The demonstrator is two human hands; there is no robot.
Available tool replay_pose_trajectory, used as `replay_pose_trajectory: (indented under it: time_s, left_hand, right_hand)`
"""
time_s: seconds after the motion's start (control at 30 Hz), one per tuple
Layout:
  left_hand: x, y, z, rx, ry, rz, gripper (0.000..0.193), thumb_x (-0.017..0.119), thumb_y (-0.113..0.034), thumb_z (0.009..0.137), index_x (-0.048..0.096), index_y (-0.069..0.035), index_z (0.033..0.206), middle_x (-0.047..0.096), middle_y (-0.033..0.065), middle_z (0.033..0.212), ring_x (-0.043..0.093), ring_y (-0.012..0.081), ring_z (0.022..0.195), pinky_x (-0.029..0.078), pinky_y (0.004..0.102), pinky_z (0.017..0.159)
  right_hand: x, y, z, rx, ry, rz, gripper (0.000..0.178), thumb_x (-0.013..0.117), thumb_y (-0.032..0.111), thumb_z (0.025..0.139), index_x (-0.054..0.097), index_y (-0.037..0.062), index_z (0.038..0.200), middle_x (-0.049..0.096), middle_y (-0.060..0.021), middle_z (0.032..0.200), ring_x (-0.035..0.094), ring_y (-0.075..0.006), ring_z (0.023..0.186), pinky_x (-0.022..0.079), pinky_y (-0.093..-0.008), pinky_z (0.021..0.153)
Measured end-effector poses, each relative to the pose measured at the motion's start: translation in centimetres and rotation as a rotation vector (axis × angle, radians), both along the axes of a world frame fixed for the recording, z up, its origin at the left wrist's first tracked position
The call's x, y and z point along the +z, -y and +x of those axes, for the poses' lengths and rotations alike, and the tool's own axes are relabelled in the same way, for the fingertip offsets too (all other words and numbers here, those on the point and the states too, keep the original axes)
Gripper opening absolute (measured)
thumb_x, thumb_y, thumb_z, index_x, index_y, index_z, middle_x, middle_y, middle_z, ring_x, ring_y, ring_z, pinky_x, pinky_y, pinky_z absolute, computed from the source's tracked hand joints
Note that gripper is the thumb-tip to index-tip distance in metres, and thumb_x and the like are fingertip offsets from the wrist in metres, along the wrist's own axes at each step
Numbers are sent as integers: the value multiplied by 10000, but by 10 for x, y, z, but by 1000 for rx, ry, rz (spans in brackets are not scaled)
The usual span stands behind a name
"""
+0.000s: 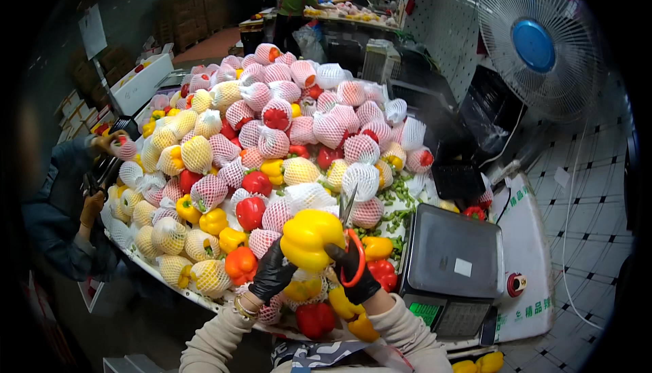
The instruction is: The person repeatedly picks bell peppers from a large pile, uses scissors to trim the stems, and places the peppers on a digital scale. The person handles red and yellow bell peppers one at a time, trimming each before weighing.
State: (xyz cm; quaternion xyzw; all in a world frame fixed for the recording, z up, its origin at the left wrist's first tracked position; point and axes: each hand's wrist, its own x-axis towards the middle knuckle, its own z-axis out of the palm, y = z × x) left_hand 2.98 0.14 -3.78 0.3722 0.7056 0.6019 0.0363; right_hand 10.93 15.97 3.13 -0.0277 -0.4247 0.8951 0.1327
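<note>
My left hand (273, 274), in a black glove, is closed around the lower left side of a bare yellow bell pepper (311, 237). My right hand (356, 276), gloved too, has its fingers through the red handle of a pair of scissors (362, 257). The blades point up and away beside the pepper, and the right fingertips touch its lower right side. Beneath my hands lie loose peppers, among them a red one (315, 320) and an orange one (241, 265). A large heap of peppers in white foam net sleeves (274, 142) spreads beyond.
A weighing scale (454, 254) stands close to my right forearm. Green stem cuttings (397, 203) litter the table beside it. On the left, a co-worker's hand (105, 143) holds a sleeved pepper, the other dark scissors. A large fan (533, 44) stands at the far right.
</note>
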Motion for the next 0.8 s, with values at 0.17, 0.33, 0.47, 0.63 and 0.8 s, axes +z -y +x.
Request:
replay_pose_trajectory:
  time_s: [0.17, 0.33, 0.47, 0.63, 0.8]
  left_hand:
    - [114, -23, 26, -77, -790, -415, 782, 719, -64, 608, 372, -56, 1308, 436, 165, 1253, 389, 338, 1190, 302, 424, 1003]
    - [92, -29, 23, 99, -464, -112, 743, 750, -105, 602, 409, -52, 1260, 431, 174, 1237, 449, 343, 1110, 375, 407, 938]
    - [76, -14, 6, 34, 455, 300, 683, 679, -66, 688, 365, -54, 1294, 450, 102, 1232, 480, 241, 1104, 394, 346, 947]
    - [81, -3, 7, -103, 1110, 904, 549, 522, -421, 842, 409, -78, 1256, 462, 146, 1251, 459, 317, 1149, 380, 475, 960]
    - [77, -5, 13, -105, 1064, 1024, 522, 487, -418, 866, 415, -74, 1251, 466, 131, 1248, 466, 306, 1141, 355, 477, 978]
  right_hand:
    - [-39, -9, 9, -434, -11, 887, 834, 794, 194, 644, 276, -23, 1261, 403, -158, 1171, 420, -244, 1088, 370, -342, 916]
    - [-43, -4, 10, -349, 64, 561, 645, 752, 158, 697, 381, -9, 1196, 449, -120, 1081, 465, -213, 970, 405, -321, 835]
    - [-37, -22, 7, -457, 184, 648, 339, 620, -22, 776, 486, 12, 1086, 542, -60, 916, 538, -147, 817, 465, -258, 729]
    - [-23, -39, 9, -821, 70, 1383, 427, 674, 220, 764, 497, -1, 1084, 554, -171, 846, 545, -306, 703, 457, -378, 618]
    - [7, -7, 30, -492, -83, 1445, 540, 750, 285, 670, 529, 16, 1084, 559, -122, 844, 558, -268, 688, 464, -335, 586]
